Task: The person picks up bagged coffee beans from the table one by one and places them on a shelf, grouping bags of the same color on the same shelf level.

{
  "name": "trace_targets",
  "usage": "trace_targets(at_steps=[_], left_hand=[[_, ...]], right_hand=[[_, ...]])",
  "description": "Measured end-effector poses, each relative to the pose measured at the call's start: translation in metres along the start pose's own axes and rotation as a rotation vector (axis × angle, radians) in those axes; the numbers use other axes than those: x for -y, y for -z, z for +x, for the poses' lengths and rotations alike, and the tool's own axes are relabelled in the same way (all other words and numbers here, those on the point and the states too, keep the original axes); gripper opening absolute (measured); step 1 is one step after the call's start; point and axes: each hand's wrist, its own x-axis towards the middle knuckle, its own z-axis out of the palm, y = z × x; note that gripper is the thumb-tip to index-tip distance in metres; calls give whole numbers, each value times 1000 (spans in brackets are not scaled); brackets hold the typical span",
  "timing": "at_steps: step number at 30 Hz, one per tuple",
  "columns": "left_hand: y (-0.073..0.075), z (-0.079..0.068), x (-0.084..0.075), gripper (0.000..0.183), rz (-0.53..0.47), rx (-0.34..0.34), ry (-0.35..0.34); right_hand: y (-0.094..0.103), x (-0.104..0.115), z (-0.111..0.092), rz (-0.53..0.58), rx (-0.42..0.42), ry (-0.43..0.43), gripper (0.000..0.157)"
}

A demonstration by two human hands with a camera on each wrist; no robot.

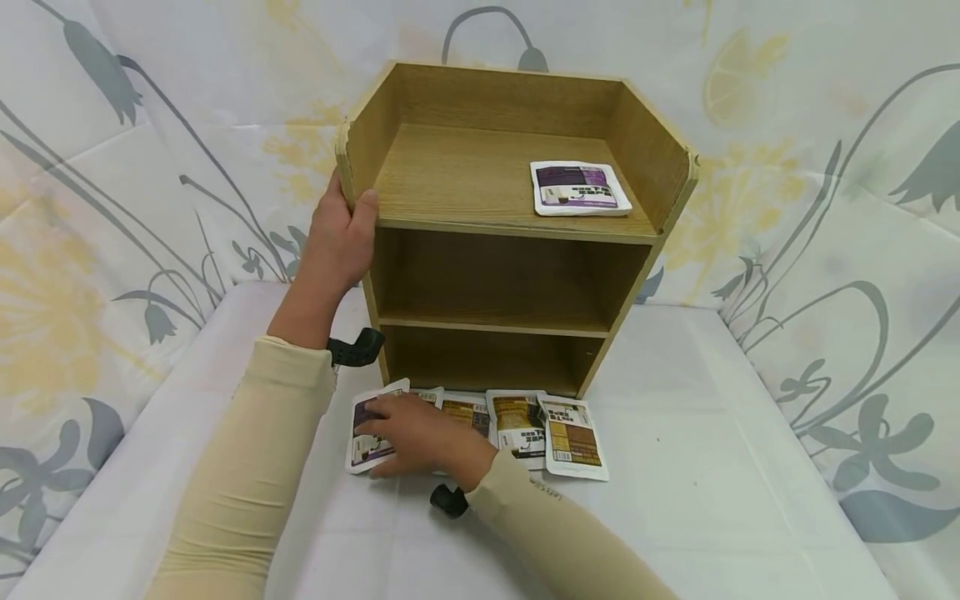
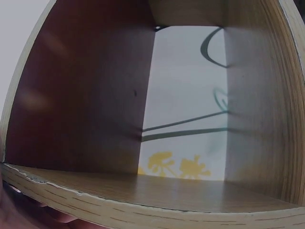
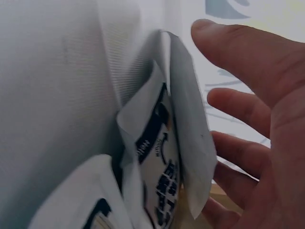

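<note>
With its thumb on the inner side, my left hand grips the left side panel of a small wooden shelf. The left wrist view looks into the shelf's wooden inside. Down at the shelf's foot, my right hand reaches over the leftmost pouch, a purple-and-white one, partly covering it. In the right wrist view the fingers lie along a pouch's plain white face, thumb held apart. Yellow-brown pouches lie to the right of that hand, overlapping.
Another purple pouch lies flat on the shelf's top board, at the right. Below it are two compartments, one above the other. The white cloth spreads under everything, and a flower-patterned cloth hangs behind and at the sides.
</note>
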Motion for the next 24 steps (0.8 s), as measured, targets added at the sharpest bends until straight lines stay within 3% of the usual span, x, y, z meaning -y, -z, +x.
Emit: trace_targets(at_steps=[10,24], left_hand=[[0,-2,-1,51,3,3,15],[0,-1,-1,51,8,7,15]], right_hand=[[-5,5,1,-83,52,-24,56],[-6,9,2,-184,11,-6,48]])
